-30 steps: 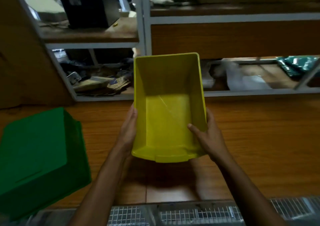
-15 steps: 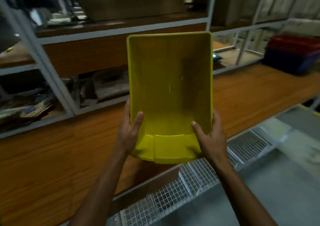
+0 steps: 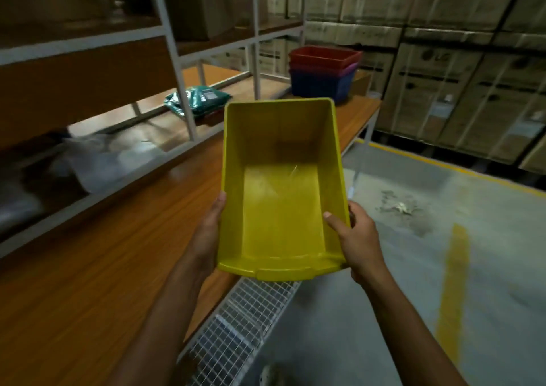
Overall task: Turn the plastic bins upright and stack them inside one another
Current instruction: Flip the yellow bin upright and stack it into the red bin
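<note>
I hold the yellow bin (image 3: pixel 280 196) in the air, open side up, over the near edge of the table (image 3: pixel 88 282). My left hand (image 3: pixel 211 232) grips its left wall from outside, with the fingers hidden behind it. My right hand (image 3: pixel 354 238) clamps the right wall, thumb hooked inside. At the table's far end sits a stack of bins (image 3: pixel 322 72), red on purple on blue. A green packet (image 3: pixel 196 100) lies on the shelf (image 3: pixel 165 125) to their left.

Single head-worn, wide-angle view.
The camera looked forward and down from the person's head, close above the yellow bin (image 3: pixel 280 202), with the surface (image 3: pixel 88 297) at left, the floor (image 3: pixel 413 267) at right and stacked bins (image 3: pixel 322 84) farther ahead.
</note>
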`<state>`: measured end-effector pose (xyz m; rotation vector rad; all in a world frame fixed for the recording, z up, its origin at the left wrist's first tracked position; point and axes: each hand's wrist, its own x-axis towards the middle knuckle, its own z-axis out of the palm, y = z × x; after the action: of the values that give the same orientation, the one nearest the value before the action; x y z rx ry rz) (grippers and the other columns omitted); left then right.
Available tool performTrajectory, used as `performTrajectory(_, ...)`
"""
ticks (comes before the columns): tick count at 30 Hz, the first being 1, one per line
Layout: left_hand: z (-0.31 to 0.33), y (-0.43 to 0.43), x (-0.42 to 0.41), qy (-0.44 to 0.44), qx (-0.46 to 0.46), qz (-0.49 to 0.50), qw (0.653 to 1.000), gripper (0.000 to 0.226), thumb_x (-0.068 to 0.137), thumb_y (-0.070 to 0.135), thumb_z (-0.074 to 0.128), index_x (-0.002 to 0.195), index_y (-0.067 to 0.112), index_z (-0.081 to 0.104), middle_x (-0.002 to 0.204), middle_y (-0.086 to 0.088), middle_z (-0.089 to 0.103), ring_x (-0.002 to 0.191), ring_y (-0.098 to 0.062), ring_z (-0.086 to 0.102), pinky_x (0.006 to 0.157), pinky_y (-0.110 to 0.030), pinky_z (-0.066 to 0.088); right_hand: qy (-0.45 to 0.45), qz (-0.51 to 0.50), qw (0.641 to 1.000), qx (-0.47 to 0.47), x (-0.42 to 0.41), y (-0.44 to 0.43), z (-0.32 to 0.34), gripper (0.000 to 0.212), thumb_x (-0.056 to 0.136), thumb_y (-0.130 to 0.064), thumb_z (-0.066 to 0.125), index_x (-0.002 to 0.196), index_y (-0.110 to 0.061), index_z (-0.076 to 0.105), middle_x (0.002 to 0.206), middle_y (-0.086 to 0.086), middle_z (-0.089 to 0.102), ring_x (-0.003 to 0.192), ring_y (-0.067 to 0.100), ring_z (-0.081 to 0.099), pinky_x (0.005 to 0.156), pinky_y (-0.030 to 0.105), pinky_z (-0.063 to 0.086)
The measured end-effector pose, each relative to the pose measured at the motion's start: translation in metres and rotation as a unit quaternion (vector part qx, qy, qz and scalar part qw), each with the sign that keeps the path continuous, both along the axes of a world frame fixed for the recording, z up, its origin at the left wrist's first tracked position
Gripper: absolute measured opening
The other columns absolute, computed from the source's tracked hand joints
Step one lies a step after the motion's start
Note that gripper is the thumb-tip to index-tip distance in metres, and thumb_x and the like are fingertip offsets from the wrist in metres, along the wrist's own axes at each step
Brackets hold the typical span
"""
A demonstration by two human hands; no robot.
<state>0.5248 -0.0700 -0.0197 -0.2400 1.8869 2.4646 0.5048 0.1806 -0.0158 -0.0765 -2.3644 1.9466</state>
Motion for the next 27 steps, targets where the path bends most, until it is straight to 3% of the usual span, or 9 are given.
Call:
performTrajectory(2,-0.004,0.014,-0.040,-0.018,-0.005,-0.024,1.000,0.048,0.099,0.057,0.034,0.128,0.028,0.060,0.115,-0.004,0.075,0.103,-0.026,0.073,0.074,-0.042,0.061,-0.014,-0.022,1.000,0.004,-0.028,0.013,-0.008,0.035,0.092,-0.021,0.068,0.126,-0.023,0.060,0.114,0.001,0.069,0.103,0.025,0.067,0.094,0.052,0.055)
performTrajectory(6,-0.015,0.040,-0.112,-0.048,0.004,-0.030,0.998,0.058,0.095,0.058,0.043,0.136,0.020,0.056,0.124,-0.013,0.070,0.109,-0.034,0.070,0.091,-0.055,0.055,-0.029,-0.072,0.997,0.003,-0.075,0.032,-0.016,0.043,0.091,-0.017,0.068,0.132,-0.025,0.057,0.116,-0.002,0.066,0.106,0.024,0.065,0.097,0.052,0.053)
performTrajectory(9,-0.018,0.060,-0.161,-0.063,-0.016,-0.035,0.997,0.046,0.099,0.050,0.045,0.131,0.020,0.058,0.122,-0.012,0.070,0.108,-0.034,0.069,0.094,-0.058,0.053,-0.023,-0.108,0.994,-0.008,-0.108,0.047,-0.019,0.044,0.091,-0.016,0.069,0.132,-0.026,0.057,0.118,-0.002,0.067,0.106,0.023,0.066,0.097,0.053,0.053)
performTrajectory(11,-0.019,0.074,-0.191,-0.071,-0.015,-0.048,0.996,0.038,0.101,0.048,0.044,0.125,0.024,0.060,0.119,-0.010,0.070,0.106,-0.033,0.070,0.093,-0.054,0.055,-0.020,-0.130,0.991,-0.011,-0.129,0.058,-0.022,0.047,0.089,-0.019,0.069,0.134,-0.025,0.056,0.119,-0.002,0.067,0.106,0.022,0.066,0.096,0.053,0.054)
performTrajectory(15,-0.028,0.103,-0.252,-0.096,-0.010,-0.073,0.993,0.048,0.099,0.052,0.045,0.133,0.022,0.059,0.123,-0.012,0.071,0.106,-0.032,0.071,0.093,-0.055,0.055,-0.022,-0.165,0.986,-0.021,-0.168,0.086,-0.028,0.045,0.091,-0.014,0.069,0.128,-0.034,0.055,0.117,-0.006,0.067,0.108,0.022,0.066,0.098,0.052,0.053)
performTrajectory(20,-0.039,0.157,-0.321,-0.097,-0.033,-0.086,0.991,0.027,0.107,0.019,0.036,0.107,0.016,0.063,0.078,0.002,0.078,0.066,-0.013,0.074,0.061,-0.029,0.055,-0.038,-0.186,0.982,-0.018,-0.221,0.136,-0.042,0.049,0.092,-0.018,0.068,0.139,-0.021,0.055,0.128,0.003,0.066,0.113,0.025,0.064,0.100,0.053,0.052)
performTrajectory(24,-0.038,0.210,-0.370,-0.108,-0.027,-0.088,0.990,0.029,0.107,0.022,0.035,0.121,0.019,0.060,0.101,-0.007,0.073,0.084,-0.024,0.072,0.067,-0.034,0.056,-0.052,-0.189,0.980,-0.030,-0.274,0.187,-0.050,0.049,0.094,-0.020,0.067,0.141,-0.019,0.054,0.130,0.005,0.066,0.114,0.028,0.063,0.100,0.055,0.051)
performTrajectory(27,-0.036,0.251,-0.409,-0.101,-0.032,-0.075,0.992,0.032,0.107,0.022,0.035,0.129,0.016,0.058,0.108,-0.010,0.072,0.087,-0.025,0.072,0.066,-0.034,0.056,-0.047,-0.184,0.981,-0.027,-0.318,0.227,-0.049,0.050,0.090,-0.028,0.068,0.138,-0.019,0.057,0.127,0.004,0.067,0.112,0.027,0.064,0.098,0.056,0.052)
